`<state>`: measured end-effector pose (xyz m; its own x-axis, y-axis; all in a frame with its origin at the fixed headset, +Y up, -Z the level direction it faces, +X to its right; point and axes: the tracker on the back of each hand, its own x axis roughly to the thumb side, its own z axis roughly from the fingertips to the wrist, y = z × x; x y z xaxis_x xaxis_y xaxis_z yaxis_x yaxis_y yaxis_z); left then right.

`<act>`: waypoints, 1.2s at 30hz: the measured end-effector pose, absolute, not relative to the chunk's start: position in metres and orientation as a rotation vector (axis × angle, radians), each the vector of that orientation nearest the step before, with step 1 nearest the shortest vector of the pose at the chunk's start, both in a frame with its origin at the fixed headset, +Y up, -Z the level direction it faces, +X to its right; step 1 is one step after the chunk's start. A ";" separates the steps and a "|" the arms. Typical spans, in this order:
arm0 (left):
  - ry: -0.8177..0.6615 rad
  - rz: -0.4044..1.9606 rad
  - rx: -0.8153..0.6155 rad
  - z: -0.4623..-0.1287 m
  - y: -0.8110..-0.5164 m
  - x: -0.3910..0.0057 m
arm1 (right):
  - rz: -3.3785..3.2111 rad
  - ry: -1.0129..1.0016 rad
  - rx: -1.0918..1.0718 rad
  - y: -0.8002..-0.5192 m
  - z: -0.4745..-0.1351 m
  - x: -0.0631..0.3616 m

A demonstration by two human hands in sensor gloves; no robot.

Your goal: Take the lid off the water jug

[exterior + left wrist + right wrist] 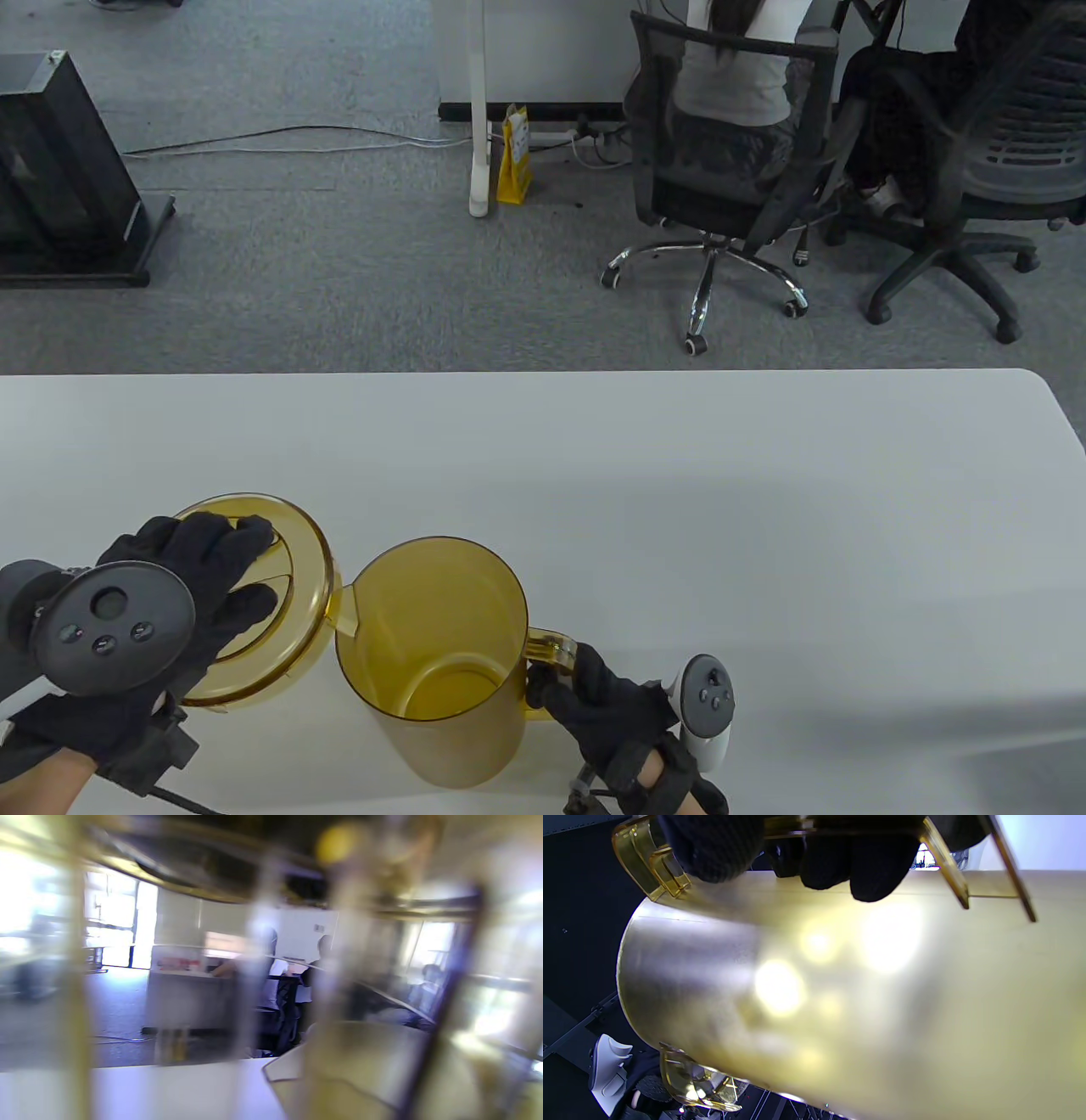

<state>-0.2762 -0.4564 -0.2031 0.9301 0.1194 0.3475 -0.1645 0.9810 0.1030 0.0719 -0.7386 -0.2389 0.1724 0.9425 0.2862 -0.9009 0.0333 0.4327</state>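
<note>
An amber see-through water jug (441,671) stands open-topped near the table's front edge. Its round amber lid (297,543) is off the jug, just to the left of the spout. My left hand (246,564) holds the lid from above with its fingers spread across the top; the thumb is hidden. My right hand (585,688) grips the jug's handle (551,649) on the jug's right side. In the right wrist view my fingers (878,870) curl round the handle (653,866) against the jug wall (840,993). The left wrist view shows the lid (191,887) as a blur close up, with the jug rim (360,1052) below.
The white table (679,509) stretches back and to the right of the jug. Beyond its far edge lies grey carpet with two office chairs (730,170), people seated in them, a yellow bag (515,153) and a black stand (59,170).
</note>
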 end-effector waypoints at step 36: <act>-0.293 0.022 0.002 -0.233 -0.615 -0.310 | 1.398 0.055 0.592 -0.742 -0.240 0.070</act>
